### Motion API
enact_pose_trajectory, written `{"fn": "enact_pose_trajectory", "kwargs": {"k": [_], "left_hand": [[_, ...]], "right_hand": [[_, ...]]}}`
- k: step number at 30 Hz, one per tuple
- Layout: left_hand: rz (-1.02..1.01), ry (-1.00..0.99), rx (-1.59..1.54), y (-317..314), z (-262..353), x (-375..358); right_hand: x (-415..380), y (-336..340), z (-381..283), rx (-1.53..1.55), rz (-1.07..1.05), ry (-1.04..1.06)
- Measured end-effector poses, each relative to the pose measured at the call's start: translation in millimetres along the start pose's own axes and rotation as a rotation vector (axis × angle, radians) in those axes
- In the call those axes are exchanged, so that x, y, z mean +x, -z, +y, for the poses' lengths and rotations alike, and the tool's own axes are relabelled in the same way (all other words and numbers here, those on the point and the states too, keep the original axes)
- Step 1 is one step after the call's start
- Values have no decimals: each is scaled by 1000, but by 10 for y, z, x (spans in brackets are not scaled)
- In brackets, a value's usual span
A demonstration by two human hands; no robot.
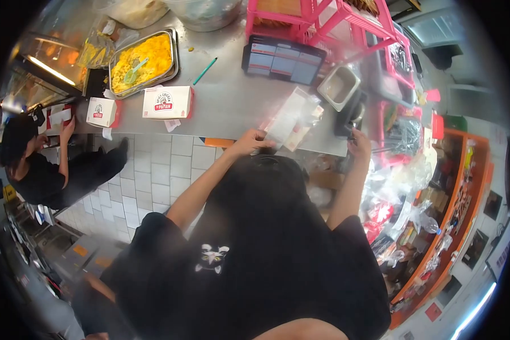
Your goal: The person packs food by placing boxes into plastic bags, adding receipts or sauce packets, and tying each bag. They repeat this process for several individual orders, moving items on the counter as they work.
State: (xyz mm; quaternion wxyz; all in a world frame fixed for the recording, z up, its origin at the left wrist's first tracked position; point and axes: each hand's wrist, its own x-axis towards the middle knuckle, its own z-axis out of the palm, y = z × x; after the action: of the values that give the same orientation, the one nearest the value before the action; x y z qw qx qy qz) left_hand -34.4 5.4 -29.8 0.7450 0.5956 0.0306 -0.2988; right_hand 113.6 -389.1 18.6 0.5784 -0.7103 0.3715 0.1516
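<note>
My left hand [250,143] is closed at the near left corner of a white paper packet [292,116], which lies at the counter's front edge with red print and a shiny film showing. Past its right side, my right hand [358,144] is raised with fingers pinched together, just below a black container [351,116] with a shiny metal utensil in it. I cannot tell what those fingers hold. A small steel pan [339,88] stands beside the black container, its inside pale.
Two printed cartons [167,103] stand left on the steel counter, by a tray of yellow food [144,59] with a spoon. A green pen [204,71], a tablet [283,59] and pink racks [323,20] are farther back. Another person [45,164] works at far left.
</note>
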Motion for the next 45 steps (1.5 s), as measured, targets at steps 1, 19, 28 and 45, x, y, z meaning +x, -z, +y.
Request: {"fn": "enact_pose_trajectory", "kwargs": {"k": [1,19,28,45], "left_hand": [[14,-21,-42,-8,-33,19],[43,-49,82,67,-25,71],[54,-71,-16,32,-55,38],[382,-309,601,-460,1048,6]], "right_hand": [[-6,18,18,128,-42,-55],[182,244,1170,-545,-116,508],[-1597,-1526,-159,-748,-394,657],[-1477,-1078,643,82,-473,281]]}}
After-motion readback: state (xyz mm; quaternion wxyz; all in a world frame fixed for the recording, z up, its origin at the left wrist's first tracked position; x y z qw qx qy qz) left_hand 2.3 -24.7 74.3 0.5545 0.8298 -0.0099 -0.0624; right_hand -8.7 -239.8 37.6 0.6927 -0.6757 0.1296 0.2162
